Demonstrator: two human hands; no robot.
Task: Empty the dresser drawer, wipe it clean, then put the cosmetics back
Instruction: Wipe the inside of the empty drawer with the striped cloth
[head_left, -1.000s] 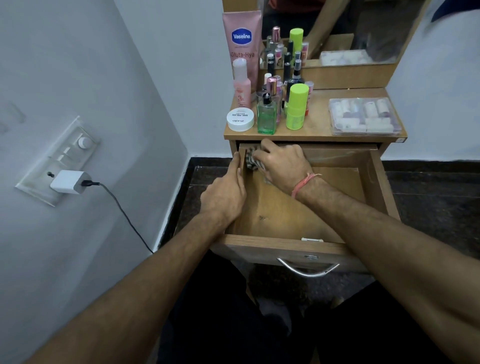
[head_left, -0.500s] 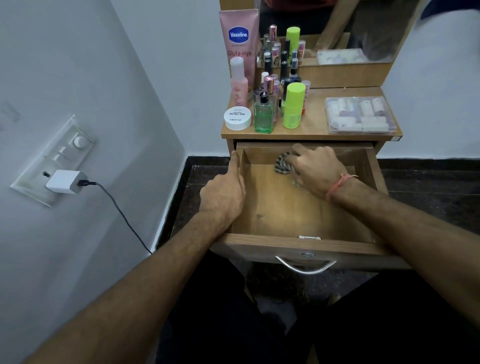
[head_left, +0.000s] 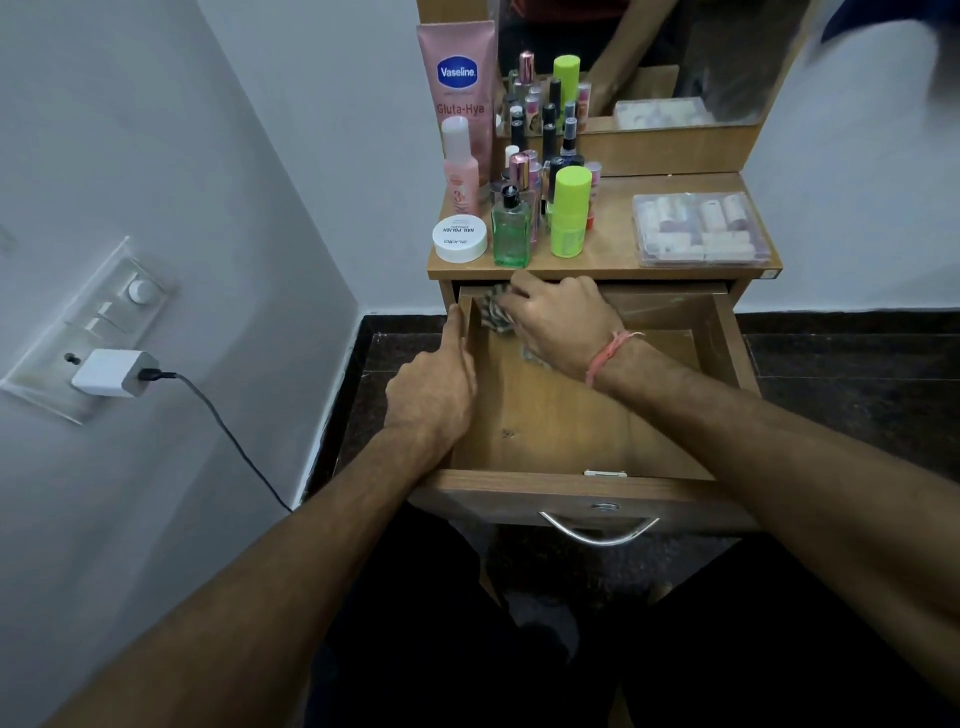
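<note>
So we're mid-wipe here. Our left hand is bracing the drawer, fingers pressed together and curled over its left wall, thumb lying along the rim. Half a second back our right hand was working out in the middle of the back; now it's swinging over to the back-left corner again, fingers bunched down on the striped cloth, which is peeking out just past the fingertips. So we're going back and forth along the far edge, and in our view the wiping isn't finished yet.

The drawer floor on the wrist side of the cloth is bare wood with one dark speck, nothing left inside, so the emptying part looks done.

Just beyond the fingertips, up on the dresser top, the cosmetics are waiting: a green bottle, a white jar, a lime stick, and a clear lipstick box off to the right. Behind those the mirror, grey walls, and a charger plugged in far left.
</note>
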